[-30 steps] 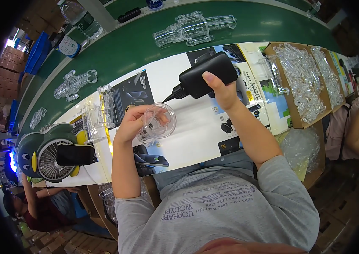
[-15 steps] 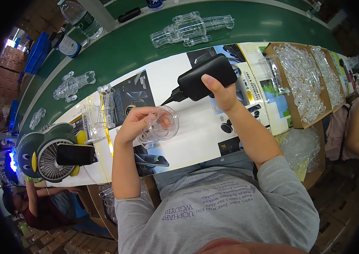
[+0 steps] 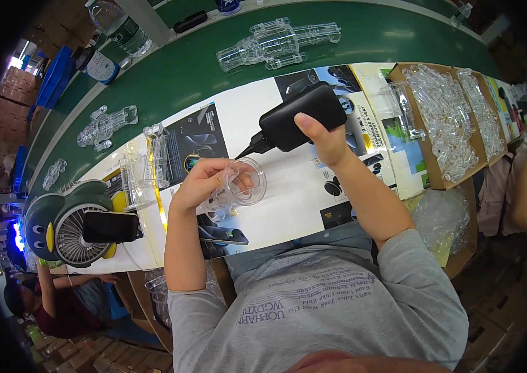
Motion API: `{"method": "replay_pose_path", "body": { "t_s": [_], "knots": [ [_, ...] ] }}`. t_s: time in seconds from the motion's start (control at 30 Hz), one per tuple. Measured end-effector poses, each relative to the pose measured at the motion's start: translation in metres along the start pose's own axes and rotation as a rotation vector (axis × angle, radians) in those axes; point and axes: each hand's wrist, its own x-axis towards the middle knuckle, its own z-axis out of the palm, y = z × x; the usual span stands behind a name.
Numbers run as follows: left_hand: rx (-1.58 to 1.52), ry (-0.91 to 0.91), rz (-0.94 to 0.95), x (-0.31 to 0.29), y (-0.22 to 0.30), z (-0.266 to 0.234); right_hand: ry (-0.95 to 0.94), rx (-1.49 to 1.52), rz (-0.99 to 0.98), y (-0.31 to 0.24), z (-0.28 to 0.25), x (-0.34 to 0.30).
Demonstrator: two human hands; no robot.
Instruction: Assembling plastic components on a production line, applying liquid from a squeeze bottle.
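My left hand [image 3: 200, 183] grips a clear plastic part [image 3: 250, 188] with a round, ring-shaped end facing right. My right hand [image 3: 327, 142] is wrapped round a black squeeze bottle [image 3: 304, 117] with a long tapered nozzle. The bottle lies tilted, its nozzle tip at the upper edge of the clear part, close to my left fingertips. Whether the tip touches the part, and whether any liquid comes out, I cannot make out. Left of my left hand, more clear plastic parts [image 3: 155, 155] stand on the printed sheet.
A clear plastic assembly [image 3: 279, 43] lies on the green table [image 3: 189, 81], with a smaller one [image 3: 107, 127] at left. At right, a cardboard box [image 3: 434, 168] holds many clear pieces. A penguin-shaped fan [image 3: 58, 224] and phone [image 3: 111, 227] stand at left. Co-workers sit on both sides.
The clear part in my left hand has turned and shifted slightly right. The bottle has dipped a little, its nozzle tip now nearer the part's rim. The far clear assembly sits slightly further left.
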Motion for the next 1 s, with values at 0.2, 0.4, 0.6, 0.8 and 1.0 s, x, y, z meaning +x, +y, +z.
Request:
{"method": "replay_pose_path", "body": {
  "t_s": [0.2,0.4,0.6,0.8,1.0],
  "knots": [
    [0.043,-0.014,-0.013,0.0,0.002,0.0,-0.003,-0.001,-0.006,0.001,0.0,-0.001],
    [0.027,-0.009,-0.035,0.0,0.001,0.0,-0.004,-0.001,-0.012,0.0,0.002,-0.002],
    [0.018,-0.011,-0.042,-0.001,0.001,-0.001,-0.011,-0.011,-0.008,-0.002,0.002,-0.002],
    [0.008,-0.027,-0.007,-0.002,0.002,-0.003,0.005,0.007,0.018,0.001,0.0,0.0],
    [0.009,-0.005,0.021,0.0,0.001,-0.002,0.135,0.196,0.097,0.009,-0.001,0.007]
  ]
}}
